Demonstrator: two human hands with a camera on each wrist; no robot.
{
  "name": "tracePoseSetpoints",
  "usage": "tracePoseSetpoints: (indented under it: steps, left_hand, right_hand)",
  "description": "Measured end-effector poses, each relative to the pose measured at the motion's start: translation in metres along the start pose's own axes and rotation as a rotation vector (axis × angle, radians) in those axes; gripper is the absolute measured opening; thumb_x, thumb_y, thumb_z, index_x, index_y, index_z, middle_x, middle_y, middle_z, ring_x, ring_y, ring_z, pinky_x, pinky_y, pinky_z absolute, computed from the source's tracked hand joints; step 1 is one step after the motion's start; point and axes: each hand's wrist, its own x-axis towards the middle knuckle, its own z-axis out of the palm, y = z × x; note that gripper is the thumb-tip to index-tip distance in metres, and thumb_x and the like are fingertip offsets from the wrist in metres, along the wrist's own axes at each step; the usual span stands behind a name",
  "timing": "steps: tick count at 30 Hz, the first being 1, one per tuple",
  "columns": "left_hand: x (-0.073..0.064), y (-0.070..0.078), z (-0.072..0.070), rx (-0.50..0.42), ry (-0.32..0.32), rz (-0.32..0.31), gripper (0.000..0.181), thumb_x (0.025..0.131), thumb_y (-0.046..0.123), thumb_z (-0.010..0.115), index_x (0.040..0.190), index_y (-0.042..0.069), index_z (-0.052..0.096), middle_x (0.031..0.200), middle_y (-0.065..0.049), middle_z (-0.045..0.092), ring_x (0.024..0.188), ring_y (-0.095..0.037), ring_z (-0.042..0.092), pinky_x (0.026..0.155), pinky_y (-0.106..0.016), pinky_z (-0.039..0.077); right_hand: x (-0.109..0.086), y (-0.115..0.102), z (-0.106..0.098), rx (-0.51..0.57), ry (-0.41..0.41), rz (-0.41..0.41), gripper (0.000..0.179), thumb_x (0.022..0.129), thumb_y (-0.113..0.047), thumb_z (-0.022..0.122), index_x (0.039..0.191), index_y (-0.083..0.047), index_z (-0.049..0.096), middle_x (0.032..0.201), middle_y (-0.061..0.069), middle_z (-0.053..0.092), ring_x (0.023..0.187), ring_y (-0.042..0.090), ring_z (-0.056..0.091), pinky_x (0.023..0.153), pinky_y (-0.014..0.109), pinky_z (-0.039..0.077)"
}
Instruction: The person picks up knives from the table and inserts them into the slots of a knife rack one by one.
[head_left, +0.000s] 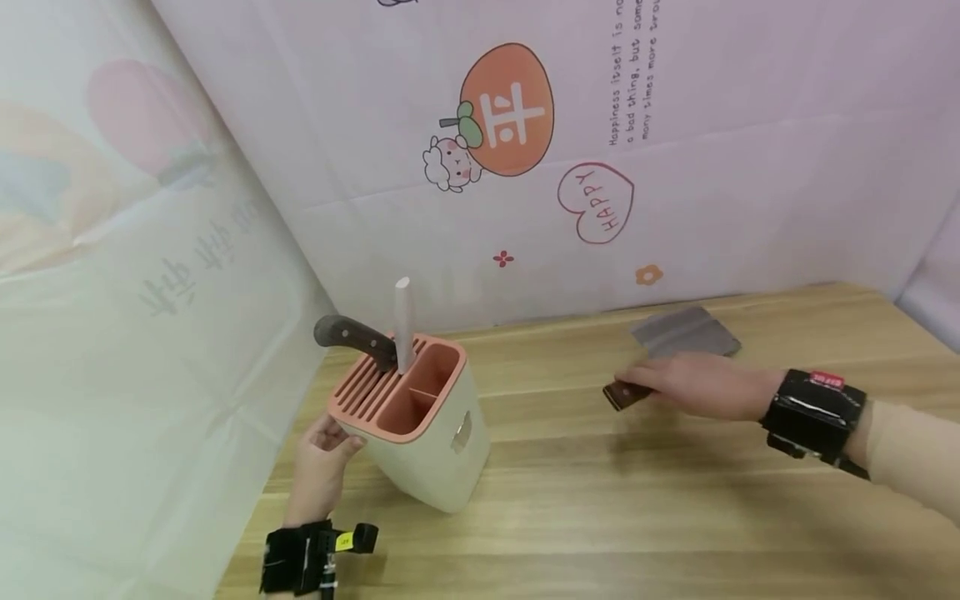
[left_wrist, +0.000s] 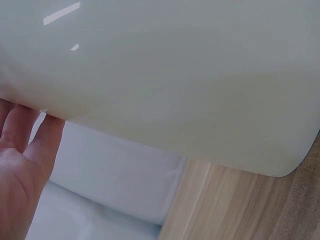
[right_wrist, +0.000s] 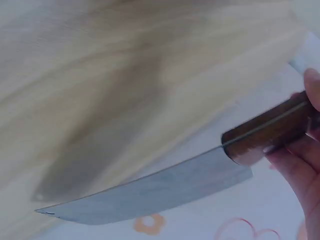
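Note:
In the head view a cream knife block (head_left: pixel 427 467) with a coral slotted top stands at left. A dark-handled knife (head_left: pixel 360 337) and a white-handled utensil (head_left: pixel 403 325) stick up from its slots. My left hand (head_left: pixel 318 467) rests its fingers against the block's left side, just below the rim; the left wrist view shows those fingers (left_wrist: pixel 45 140) touching the glossy wall. To the right, my right hand (head_left: pixel 705 385) grips a kitchen knife by its brown wooden handle (head_left: pixel 626 393). Its broad grey blade (right_wrist: pixel 150 192) is held above the table, pointing away from the hand.
A wood-grain table (head_left: pixel 555 517) lies under everything. Printed white cloth (head_left: pixel 360 158) hangs behind it, and more white cloth (head_left: pixel 150 400) stands close along the left side. Two bare compartments (head_left: pixel 408 408) open in the block's top.

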Motion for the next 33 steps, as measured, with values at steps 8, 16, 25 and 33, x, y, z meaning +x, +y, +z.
tracePoseSetpoints:
  steps: [8, 16, 25, 33]
  left_hand:
    - [0.009, 0.002, 0.001, -0.02, -0.011, 0.03, 0.053, 0.088, 0.001, 0.069, 0.136, -0.002, 0.047, 0.113, -0.002, 0.066, 0.101, -0.016, 0.061, 0.088, -0.023, 0.052]
    - [0.004, -0.002, 0.0, -0.036, -0.024, 0.03, 0.051, 0.088, 0.003, 0.07, 0.134, -0.001, 0.05, 0.113, -0.004, 0.066, 0.101, -0.017, 0.061, 0.089, -0.025, 0.052]
    - [0.001, -0.004, -0.002, -0.035, -0.015, 0.004, 0.049, 0.089, -0.005, 0.066, 0.135, -0.002, 0.049, 0.111, -0.004, 0.066, 0.101, -0.017, 0.061, 0.087, -0.025, 0.052]
    - [0.004, -0.004, -0.002, -0.02, -0.008, -0.028, 0.051, 0.089, -0.008, 0.063, 0.136, -0.003, 0.046, 0.113, -0.003, 0.065, 0.102, -0.017, 0.06, 0.088, -0.025, 0.052]
  right_hand:
    - [0.021, -0.017, -0.047, -0.063, 0.367, -0.064, 0.052, 0.103, -0.052, 0.026, 0.116, -0.01, 0.054, 0.092, -0.003, 0.065, 0.074, 0.007, 0.062, 0.06, 0.028, 0.056]
    - [0.055, -0.038, -0.083, 0.117, 0.67, -0.059, 0.039, 0.095, -0.032, 0.064, 0.11, 0.003, 0.056, 0.094, 0.011, 0.069, 0.084, 0.018, 0.069, 0.074, 0.024, 0.056]
    - [0.071, -0.053, -0.117, 0.665, 0.737, 0.19, 0.042, 0.078, 0.018, 0.07, 0.114, 0.004, 0.054, 0.096, 0.006, 0.07, 0.089, 0.014, 0.068, 0.077, 0.02, 0.055]
    - [0.082, -0.061, -0.148, 1.077, 0.945, 0.075, 0.035, 0.079, 0.017, 0.069, 0.109, 0.006, 0.054, 0.092, 0.016, 0.07, 0.085, 0.024, 0.068, 0.073, 0.027, 0.057]
